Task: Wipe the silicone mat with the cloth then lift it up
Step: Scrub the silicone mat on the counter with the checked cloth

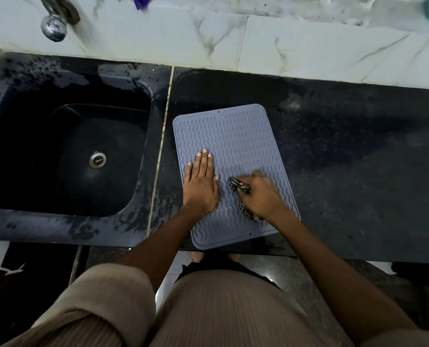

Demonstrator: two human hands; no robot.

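A grey silicone mat (236,136) with wavy ridges lies flat on the black counter, its near edge hanging slightly over the counter's front. My left hand (201,184) presses flat on the mat's left half, fingers straight and together. My right hand (261,196) is on the mat's near right part and grips a bunched black-and-white patterned cloth (239,187). The cloth sticks out to the left of the fist and trails under the wrist. The right hand is blurred by motion.
A black sink (65,151) with a metal drain (97,159) sits left of the mat, its rim wet. A chrome tap (55,18) hangs over it. The white marble backsplash (258,43) runs along the back. The black counter (358,171) stretches to the right.
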